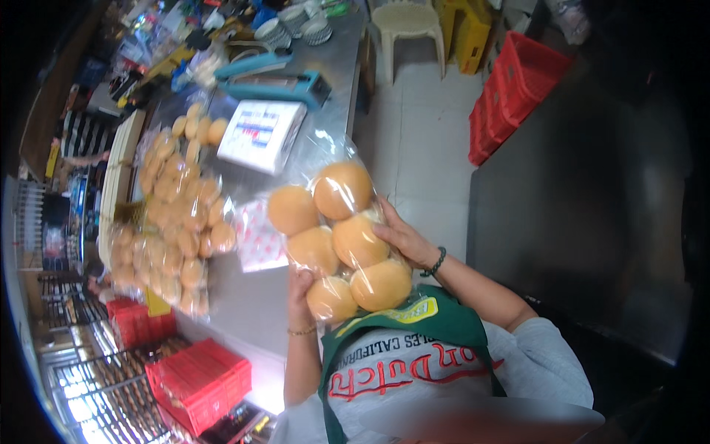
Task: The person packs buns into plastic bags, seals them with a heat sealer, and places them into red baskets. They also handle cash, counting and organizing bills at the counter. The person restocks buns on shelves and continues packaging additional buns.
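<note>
A clear plastic bag of round golden buns is held up in front of my chest, the buns packed in two rows. On its right side, my right hand grips it with the thumb across the front. My left hand holds the lower left side, its fingers mostly hidden behind the bag. Beyond it on the metal table lie more bagged buns, heaped along the far side. A pink-patterned white sheet and a stack of printed plastic packaging lie closer to the held bag.
A teal bag sealer stands on the table near patterned paper cups. Red plastic crates stand at lower left and upper right. A plastic chair is beyond the table edge. A dark flat surface is at right.
</note>
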`<state>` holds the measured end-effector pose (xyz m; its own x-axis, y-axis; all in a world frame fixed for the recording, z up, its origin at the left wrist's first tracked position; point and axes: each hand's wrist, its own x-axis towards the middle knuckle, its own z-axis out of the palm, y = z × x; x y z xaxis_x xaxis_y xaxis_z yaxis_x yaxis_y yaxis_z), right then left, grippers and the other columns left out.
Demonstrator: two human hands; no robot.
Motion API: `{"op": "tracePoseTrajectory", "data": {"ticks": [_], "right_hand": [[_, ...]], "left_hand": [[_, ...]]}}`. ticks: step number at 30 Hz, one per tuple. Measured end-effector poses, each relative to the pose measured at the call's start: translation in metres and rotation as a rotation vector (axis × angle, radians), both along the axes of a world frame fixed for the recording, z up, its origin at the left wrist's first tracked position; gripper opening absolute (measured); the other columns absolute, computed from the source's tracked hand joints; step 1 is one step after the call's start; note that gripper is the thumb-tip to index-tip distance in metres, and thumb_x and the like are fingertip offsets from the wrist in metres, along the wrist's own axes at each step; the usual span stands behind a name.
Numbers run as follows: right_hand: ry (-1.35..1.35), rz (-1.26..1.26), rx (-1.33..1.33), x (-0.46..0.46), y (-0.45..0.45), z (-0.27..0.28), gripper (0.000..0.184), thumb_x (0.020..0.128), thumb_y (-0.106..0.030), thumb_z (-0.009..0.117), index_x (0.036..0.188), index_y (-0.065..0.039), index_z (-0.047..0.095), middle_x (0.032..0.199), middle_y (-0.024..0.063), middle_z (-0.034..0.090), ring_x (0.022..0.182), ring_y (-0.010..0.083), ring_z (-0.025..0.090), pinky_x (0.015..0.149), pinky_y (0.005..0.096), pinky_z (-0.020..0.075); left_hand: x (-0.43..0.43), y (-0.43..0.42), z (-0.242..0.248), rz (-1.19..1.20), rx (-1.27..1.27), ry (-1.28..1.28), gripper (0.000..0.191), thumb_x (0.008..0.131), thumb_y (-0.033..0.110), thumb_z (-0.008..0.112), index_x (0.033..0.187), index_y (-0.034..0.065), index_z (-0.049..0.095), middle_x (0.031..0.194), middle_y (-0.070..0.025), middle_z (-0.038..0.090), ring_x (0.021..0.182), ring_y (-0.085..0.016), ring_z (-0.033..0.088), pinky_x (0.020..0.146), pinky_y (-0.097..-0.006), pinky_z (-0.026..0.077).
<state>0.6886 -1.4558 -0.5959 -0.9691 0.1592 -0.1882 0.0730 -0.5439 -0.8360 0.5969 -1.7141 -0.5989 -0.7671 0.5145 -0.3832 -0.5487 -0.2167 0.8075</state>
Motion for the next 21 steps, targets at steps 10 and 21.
{"op": "tracePoseTrajectory", "data": {"ticks": [10, 21], "right_hand": [[-0.022, -0.214, 0.102, -0.093, 0.230, -0.001, 0.094, 0.098, -0.039, 0.065, 0.161, -0.008, 0.003, 0.160, 0.0151, 0.023, 0.147, 0.0253, 0.028, 0.119, 0.0382, 0.0289], [0.035, -0.416, -0.057, -0.177, 0.474, 0.021, 0.095, 0.091, -0.021, 0.072, 0.161, -0.013, 0.009, 0.155, 0.0089, 0.033, 0.143, 0.0243, 0.036, 0.115, 0.0392, 0.0359]], "left_hand": [[-0.159, 0.294, -0.007, -0.335, 0.408, -0.048, 0.080, 0.090, 0.017, 0.067, 0.157, 0.0063, 0.024, 0.142, -0.0145, 0.049, 0.126, -0.025, 0.055, 0.101, -0.0377, 0.051], [-0.293, 0.569, 0.015, -0.612, 0.381, 0.044, 0.085, 0.092, 0.014, 0.067, 0.161, 0.0097, 0.016, 0.154, -0.0133, 0.038, 0.141, -0.025, 0.039, 0.114, -0.0379, 0.037]]}}
